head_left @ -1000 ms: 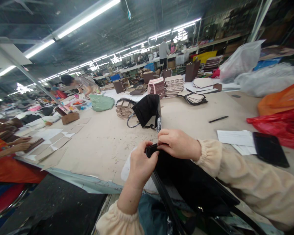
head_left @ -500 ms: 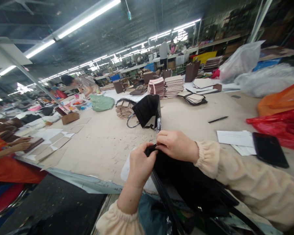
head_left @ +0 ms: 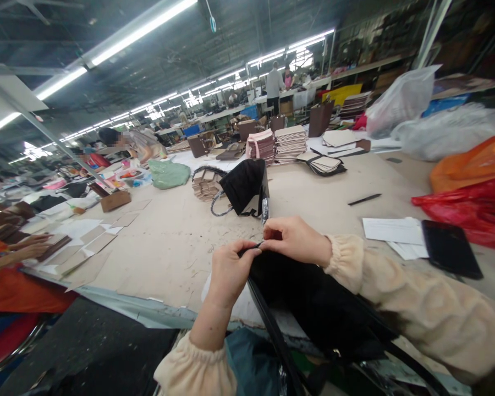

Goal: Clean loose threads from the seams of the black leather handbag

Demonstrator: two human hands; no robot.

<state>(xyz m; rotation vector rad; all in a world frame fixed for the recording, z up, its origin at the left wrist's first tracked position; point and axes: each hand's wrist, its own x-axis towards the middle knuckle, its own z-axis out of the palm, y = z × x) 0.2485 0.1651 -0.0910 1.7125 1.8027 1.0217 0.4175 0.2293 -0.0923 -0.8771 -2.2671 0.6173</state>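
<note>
A black bag (head_left: 309, 297) with long straps lies tilted over the table's near edge, its far end raised. My left hand (head_left: 231, 269) pinches the bag's far edge between thumb and fingers. Beside it, nearly touching, my right hand (head_left: 295, 239) grips the same edge with thumb and fingertips pressed together. Both hands hide most of the edge they hold. Just beyond them a second black bag (head_left: 245, 186) stands on the table, with a strip of shiny wrapping (head_left: 265, 210) hanging at its side.
Stacked brown and pale panels (head_left: 291, 144) stand farther back. On the right lie a dark phone (head_left: 451, 248), white papers (head_left: 394, 231), a black pen-like stick (head_left: 364, 199) and a red plastic bag (head_left: 470, 212). A co-worker's hands (head_left: 35, 246) handle panels at the left.
Both hands have shifted slightly left, still on the bag's edge. The right hand's fingers have curled and lifted a little, and the thumbs now meet closer along the edge.
</note>
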